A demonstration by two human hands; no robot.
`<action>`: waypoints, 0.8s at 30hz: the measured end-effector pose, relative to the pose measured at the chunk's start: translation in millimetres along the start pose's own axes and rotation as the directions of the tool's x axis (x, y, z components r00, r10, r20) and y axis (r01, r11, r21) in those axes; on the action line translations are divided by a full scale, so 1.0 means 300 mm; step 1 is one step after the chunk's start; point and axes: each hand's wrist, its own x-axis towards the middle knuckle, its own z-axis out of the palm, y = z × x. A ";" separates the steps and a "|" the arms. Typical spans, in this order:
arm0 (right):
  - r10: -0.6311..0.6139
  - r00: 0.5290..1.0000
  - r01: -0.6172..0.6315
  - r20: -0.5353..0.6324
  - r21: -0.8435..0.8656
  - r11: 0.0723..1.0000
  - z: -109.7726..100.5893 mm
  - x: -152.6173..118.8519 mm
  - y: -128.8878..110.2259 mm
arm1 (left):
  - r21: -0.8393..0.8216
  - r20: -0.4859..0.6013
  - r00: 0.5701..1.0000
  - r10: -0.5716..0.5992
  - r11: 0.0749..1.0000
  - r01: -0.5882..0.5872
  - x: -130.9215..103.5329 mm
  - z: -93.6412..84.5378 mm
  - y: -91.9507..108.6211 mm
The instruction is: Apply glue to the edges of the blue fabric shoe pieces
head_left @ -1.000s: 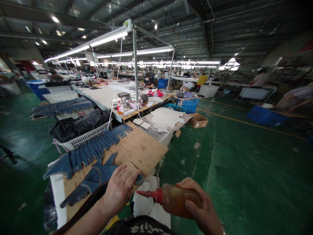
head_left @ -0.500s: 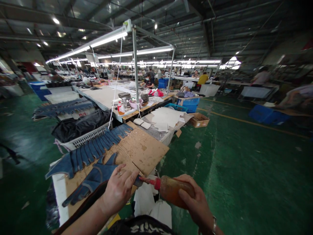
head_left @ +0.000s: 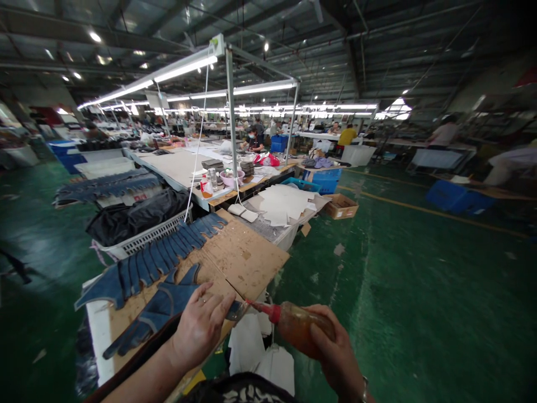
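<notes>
My right hand (head_left: 335,350) is wrapped round a squeeze bottle (head_left: 304,327) of amber liquid with a red nozzle, tipped to the left. The nozzle tip is close by the end of a blue glove-like piece (head_left: 178,299) with pale seams; whether they touch I cannot tell. My left hand (head_left: 201,319) lies over this piece with bent fingers and holds it at the board's edge, its end (head_left: 236,310) sticking out past the fingertips. A row of overlapping blue pieces (head_left: 155,254) lies just beyond on the cardboard-topped table (head_left: 251,257).
Behind the row stands a white basket (head_left: 142,238) with black material. Pale sheets (head_left: 287,201) lie on the adjoining surface, with a cardboard box (head_left: 342,206) beyond. A lamp-frame post (head_left: 232,112) rises from the larger table. White scraps (head_left: 274,366) hang below my hands.
My right hand has shifted the bottle slightly right, so the nozzle tip is now just off the end of the blue piece. The left hand has barely moved.
</notes>
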 end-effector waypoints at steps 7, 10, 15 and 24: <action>0.084 0.991 -0.076 -0.109 0.077 0.994 0.012 0.010 0.014 | -0.195 0.011 0.985 -0.172 0.966 0.171 0.007 0.046 -0.042; 0.219 0.964 -0.157 -0.148 0.345 0.925 -0.008 0.025 0.040 | -0.422 0.159 0.846 -0.508 0.740 0.524 0.053 0.063 -0.104; 0.304 0.952 -0.257 0.025 0.602 0.756 -0.031 0.017 0.053 | -0.782 0.293 0.520 -0.802 0.112 0.614 0.207 0.068 -0.169; 0.153 0.981 -0.189 0.120 0.775 0.603 0.052 -0.027 0.100 | -0.809 0.586 0.439 -0.681 -0.461 0.365 0.464 0.047 -0.071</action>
